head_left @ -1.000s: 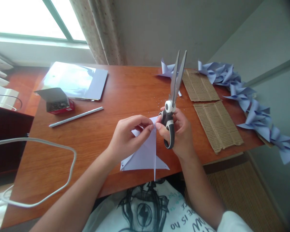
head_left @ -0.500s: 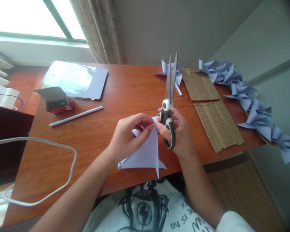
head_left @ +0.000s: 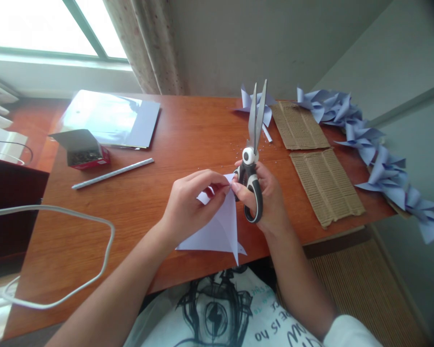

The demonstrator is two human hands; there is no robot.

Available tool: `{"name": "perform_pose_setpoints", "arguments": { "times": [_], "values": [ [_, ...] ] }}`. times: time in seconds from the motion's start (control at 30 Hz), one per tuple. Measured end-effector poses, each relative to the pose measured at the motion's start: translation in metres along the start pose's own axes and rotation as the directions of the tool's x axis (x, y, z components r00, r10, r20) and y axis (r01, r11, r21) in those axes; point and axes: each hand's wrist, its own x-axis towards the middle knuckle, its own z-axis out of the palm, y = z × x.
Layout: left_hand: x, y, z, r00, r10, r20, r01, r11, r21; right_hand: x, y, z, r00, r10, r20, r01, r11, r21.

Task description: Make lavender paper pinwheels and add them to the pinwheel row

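- Grip's a pinch: left hand [head_left: 193,202] and right hand [head_left: 271,200] both have the lilac paper [head_left: 214,232] by its far end
- right hand's also got scissors [head_left: 250,155], blades pointing away, a bit apart
- paper's by the near edge of the worktop [head_left: 188,137]
- cardboard [head_left: 327,188] and paper pinwheels [head_left: 383,173] off right, open box [head_left: 88,156] and thin rod [head_left: 113,174] left

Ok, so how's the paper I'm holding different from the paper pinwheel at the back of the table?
The paper is held at its top by your left hand and right hand, while the pinwheel sits untouched. The paper's visible panels look fairly flat; the pinwheel's blades curl outward. The paper is near your edge of the table, the pinwheel near the far edge. Both are pale bluish-purple.
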Motion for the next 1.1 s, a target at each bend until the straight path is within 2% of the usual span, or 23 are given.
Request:
{"name": "perform_pose_setpoints", "arguments": {
  "times": [0.23, 0.33, 0.43, 0.53, 0.67, 0.73, 0.87, 1.0, 1.1],
  "values": [
    [-0.001, -0.001, 0.0, 0.998, -0.059, 0.009, 0.059, 0.997, -0.051, 0.0, -0.002, 0.0, 1.0, -0.013, -0.006, 0.013, 0.998, -0.059],
    [-0.001, -0.002, -0.001, 0.987, -0.16, 0.008, 0.158, 0.97, -0.184, -0.002, -0.004, -0.006, 0.999, -0.041, 0.017, 0.042, 0.996, -0.078],
    [0.001, -0.001, -0.002, 0.957, -0.289, 0.002, 0.271, 0.896, -0.353, -0.004, -0.006, -0.018, 0.996, -0.069, 0.052, 0.075, 0.989, -0.131],
    [0.002, 0.001, -0.002, 0.936, -0.353, 0.015, 0.324, 0.842, -0.431, -0.005, -0.007, -0.029, 0.994, -0.072, 0.086, 0.087, 0.978, -0.189],
    [0.002, 0.001, 0.0, 0.927, -0.376, -0.001, 0.343, 0.848, -0.405, -0.006, -0.004, -0.03, 0.993, -0.055, 0.103, 0.066, 0.992, -0.107],
    [0.001, 0.0, 0.001, 0.924, -0.382, -0.017, 0.349, 0.859, -0.374, -0.006, -0.003, -0.024, 0.995, -0.067, 0.067, 0.074, 0.992, -0.103],
    [0.0, -0.002, 0.004, 0.946, -0.322, -0.032, 0.299, 0.908, -0.295, -0.006, -0.005, -0.01, 0.986, -0.165, -0.019, 0.155, 0.956, -0.251],
    [0.0, -0.002, 0.005, 0.964, -0.265, -0.033, 0.25, 0.939, -0.237, -0.004, -0.002, -0.002, 0.977, -0.211, 0.001, 0.194, 0.895, -0.402],
    [0.0, 0.0, 0.005, 0.965, -0.262, -0.027, 0.251, 0.945, -0.209, -0.004, 0.002, -0.001, 0.976, -0.216, -0.005, 0.195, 0.89, -0.413]
  ]
}}
